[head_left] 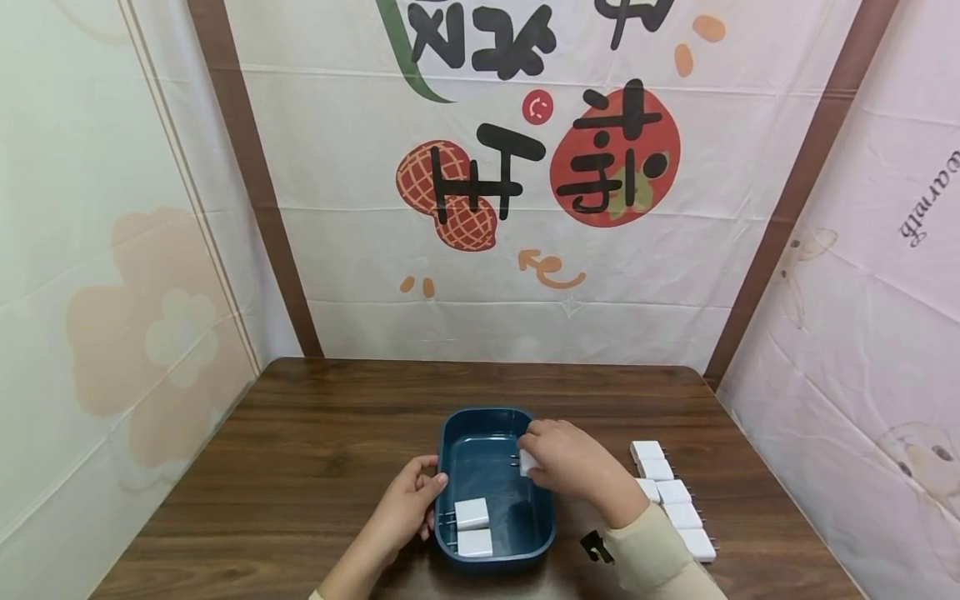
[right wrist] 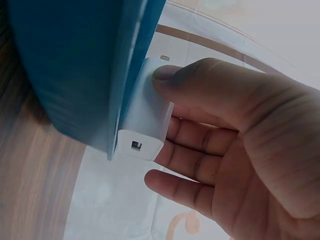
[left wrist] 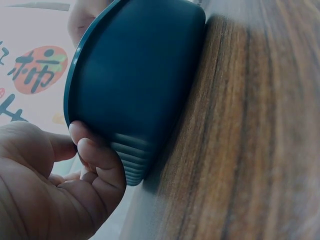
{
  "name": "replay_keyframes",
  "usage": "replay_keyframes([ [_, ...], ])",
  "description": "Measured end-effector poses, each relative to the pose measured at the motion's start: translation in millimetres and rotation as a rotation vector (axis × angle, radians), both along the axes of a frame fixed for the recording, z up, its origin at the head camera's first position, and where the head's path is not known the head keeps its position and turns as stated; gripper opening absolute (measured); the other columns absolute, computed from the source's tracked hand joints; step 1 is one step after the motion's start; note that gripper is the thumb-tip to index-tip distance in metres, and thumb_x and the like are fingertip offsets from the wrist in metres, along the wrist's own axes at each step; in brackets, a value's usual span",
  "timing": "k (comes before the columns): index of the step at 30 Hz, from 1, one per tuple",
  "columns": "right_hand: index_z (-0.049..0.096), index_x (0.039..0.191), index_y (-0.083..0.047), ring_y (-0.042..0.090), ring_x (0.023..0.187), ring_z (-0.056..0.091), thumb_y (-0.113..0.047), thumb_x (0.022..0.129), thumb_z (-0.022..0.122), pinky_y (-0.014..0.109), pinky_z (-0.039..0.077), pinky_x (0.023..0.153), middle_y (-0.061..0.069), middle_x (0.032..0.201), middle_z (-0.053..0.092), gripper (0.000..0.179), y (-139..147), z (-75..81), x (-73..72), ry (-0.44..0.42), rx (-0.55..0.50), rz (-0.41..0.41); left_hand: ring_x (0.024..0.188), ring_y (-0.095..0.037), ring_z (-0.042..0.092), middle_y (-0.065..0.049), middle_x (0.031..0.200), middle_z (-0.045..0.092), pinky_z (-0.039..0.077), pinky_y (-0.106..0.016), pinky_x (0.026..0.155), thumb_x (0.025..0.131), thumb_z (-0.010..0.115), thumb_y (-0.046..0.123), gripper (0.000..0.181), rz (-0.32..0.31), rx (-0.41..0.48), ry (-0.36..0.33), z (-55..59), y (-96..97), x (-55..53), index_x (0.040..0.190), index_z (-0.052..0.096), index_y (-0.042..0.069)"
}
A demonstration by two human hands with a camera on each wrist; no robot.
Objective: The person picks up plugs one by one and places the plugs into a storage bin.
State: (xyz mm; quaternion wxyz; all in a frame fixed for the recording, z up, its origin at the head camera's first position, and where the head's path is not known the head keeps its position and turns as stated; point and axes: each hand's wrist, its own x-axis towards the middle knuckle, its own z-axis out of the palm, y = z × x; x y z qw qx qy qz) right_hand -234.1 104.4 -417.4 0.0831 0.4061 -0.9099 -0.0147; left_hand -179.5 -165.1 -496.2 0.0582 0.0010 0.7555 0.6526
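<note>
A dark blue rectangular bin (head_left: pixel 487 475) stands on the table in the head view. Its left wall is held by my left hand (head_left: pixel 405 510), thumb at the rim and fingers curled against the outside, as the left wrist view also shows. My right hand (head_left: pixel 576 465) pinches a white USB charger plug (right wrist: pixel 145 112) between thumb and fingers. That plug is at the bin's right rim, prongs pointing left over the inside, its USB port facing the right wrist camera. Two more white charger plugs (head_left: pixel 472 514) lie side by side in the bin's near left corner, prongs toward the left wall.
To the right of my right forearm, several white charger plugs (head_left: pixel 678 503) sit grouped on the brown wooden table (head_left: pixel 337 417), prongs pointing right. A small black object (head_left: pixel 596 547) is beside the right sleeve. Printed fabric (head_left: pixel 360 275) hangs behind and at both sides.
</note>
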Motion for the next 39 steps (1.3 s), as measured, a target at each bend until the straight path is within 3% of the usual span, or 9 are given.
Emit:
replay_keyframes([
  [14, 0.074, 0.114, -0.012, 0.014, 0.095, 0.064, -0.027, 0.089, 0.081, 0.032, 0.057, 0.085, 0.000, 0.108, 0.070, 0.030, -23, 2.3, -0.2, 0.004, 0.044, 0.032, 0.054, -0.014, 0.051, -0.015, 0.091, 0.062, 0.044, -0.024, 0.044, 0.106, 0.056, 0.018, 0.044, 0.001, 0.000, 0.008, -0.5, -0.5, 0.1, 0.144, 0.043, -0.002],
  [26, 0.075, 0.115, -0.014, 0.010, 0.091, 0.063, -0.028, 0.090, 0.081, 0.028, 0.057, 0.083, -0.001, 0.106, 0.070, 0.030, -36, -6.6, 0.2, 0.019, 0.058, 0.059, 0.055, -0.015, 0.052, -0.014, 0.091, 0.062, 0.044, -0.024, 0.044, 0.107, 0.056, 0.019, 0.044, 0.001, -0.006, 0.003, 0.3, -0.5, 2.7, 0.144, 0.043, -0.001],
  [39, 0.073, 0.119, -0.014, 0.011, 0.093, 0.064, -0.029, 0.091, 0.080, 0.029, 0.058, 0.084, 0.000, 0.109, 0.069, 0.033, -45, -5.9, -0.3, -0.027, 0.088, 0.044, 0.055, -0.014, 0.052, -0.014, 0.091, 0.062, 0.044, -0.025, 0.045, 0.107, 0.056, 0.020, 0.046, -0.011, -0.006, -0.004, 0.3, -1.5, 1.8, 0.144, 0.042, -0.002],
])
